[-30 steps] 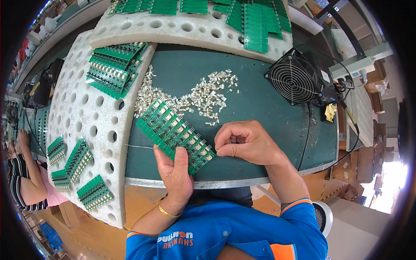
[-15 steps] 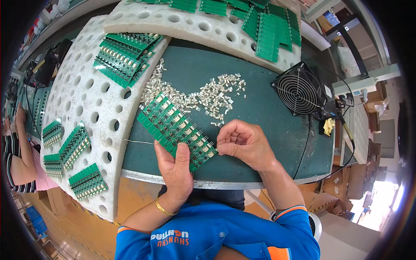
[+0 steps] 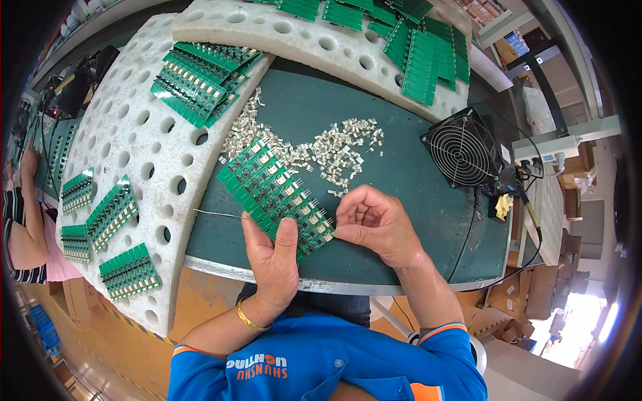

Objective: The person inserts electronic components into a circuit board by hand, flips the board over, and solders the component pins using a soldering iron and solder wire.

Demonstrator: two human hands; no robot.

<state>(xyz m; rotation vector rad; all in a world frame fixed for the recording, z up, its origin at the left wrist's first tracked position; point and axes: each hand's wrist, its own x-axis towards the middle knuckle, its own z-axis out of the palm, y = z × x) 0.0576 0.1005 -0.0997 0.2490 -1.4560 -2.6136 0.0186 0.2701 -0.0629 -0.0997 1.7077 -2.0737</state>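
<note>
My left hand (image 3: 273,260) grips a green circuit board panel (image 3: 273,190) at its near edge, thumb on top and the other fingers underneath. Rows of small white connectors and black parts stand on the panel, which lies slanted over the table. Out to the left from behind this hand runs a thin silvery wire (image 3: 217,213); its other end is hidden. At the panel's right corner my right hand (image 3: 376,224) is closed in a pinch, fingertips touching the last connector there. Whatever sits between those fingertips is too small to make out. Beyond the panel lie loose white connectors (image 3: 338,150) in a heap.
White foam slabs with holes (image 3: 144,170) border the table left and far side, carrying stacked boards (image 3: 200,83) and several smaller populated panels (image 3: 130,273). A black fan (image 3: 461,150) stands at the right, cables beside it. Another person's arm (image 3: 28,220) shows far left.
The view has shifted slightly. The panel has tilted a little in my left hand, and my right hand stays pinched at its corner.
</note>
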